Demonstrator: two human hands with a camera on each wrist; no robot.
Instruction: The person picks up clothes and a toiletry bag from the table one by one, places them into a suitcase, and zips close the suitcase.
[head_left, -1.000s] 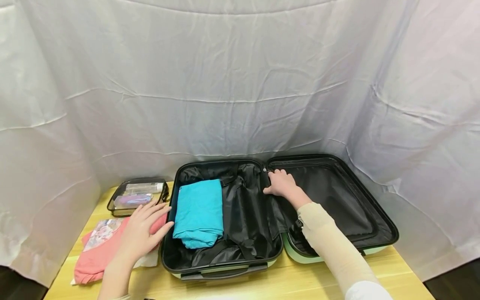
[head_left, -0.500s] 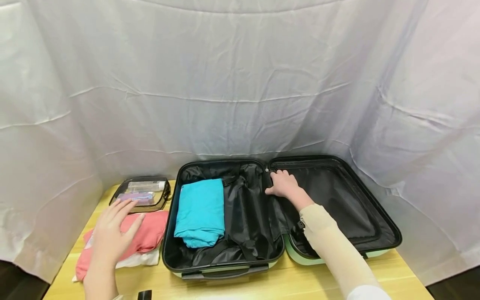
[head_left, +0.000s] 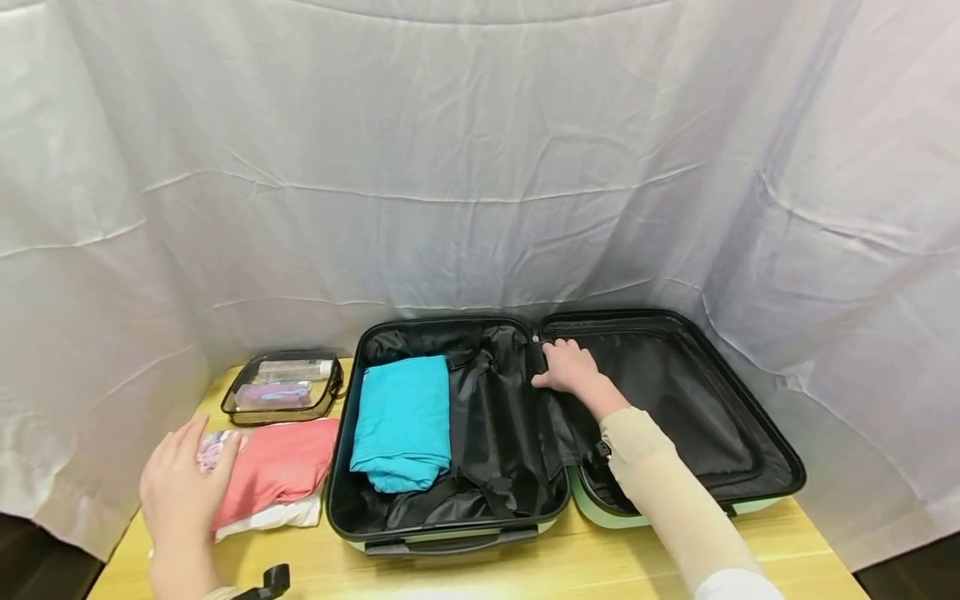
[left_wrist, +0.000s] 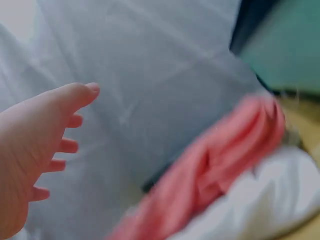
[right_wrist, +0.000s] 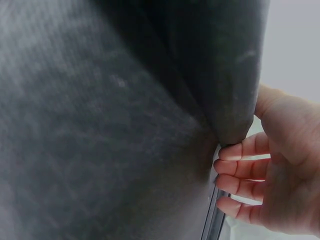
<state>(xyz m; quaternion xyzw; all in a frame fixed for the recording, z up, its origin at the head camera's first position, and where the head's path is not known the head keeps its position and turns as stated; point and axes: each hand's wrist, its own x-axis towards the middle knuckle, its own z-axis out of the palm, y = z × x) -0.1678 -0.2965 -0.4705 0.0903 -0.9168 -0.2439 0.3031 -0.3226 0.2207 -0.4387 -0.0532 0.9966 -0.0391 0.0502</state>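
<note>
The landmark is the suitcase [head_left: 487, 417], which lies open with its two halves side by side on the tabletop [head_left: 420, 575].

To the left of the suitcase, and farthest from it, is the left hand [head_left: 180, 483]. It is wide: the fingers are straight and the thumb stands apart from them. It holds nothing. In the head view it covers the left end of the pink cloth [head_left: 281, 467], but the left wrist view shows a gap between them.

The pink cloth lies just beside the suitcase, on its left, with a white cloth [head_left: 281, 514] showing under its front edge. Behind the pink cloth, also left of the suitcase, is a clear pouch [head_left: 281, 416] with black edges; inside it are a clear bottle [head_left: 292, 371] and a purple item [head_left: 273, 396].

In the left half of the suitcase, along its left side, lies a folded turquoise cloth [head_left: 402, 421].

At the middle of the suitcase, near the rear of the joint, is the right hand [head_left: 572, 369]. It is narrow: its fingers are bent, and it pinches the edge of the black lining [right_wrist: 225, 75], with the thumb partly hidden behind this fabric. The right forearm, in a pale sleeve [head_left: 667, 483], passes above the suitcase's right half [head_left: 675, 392].
</note>
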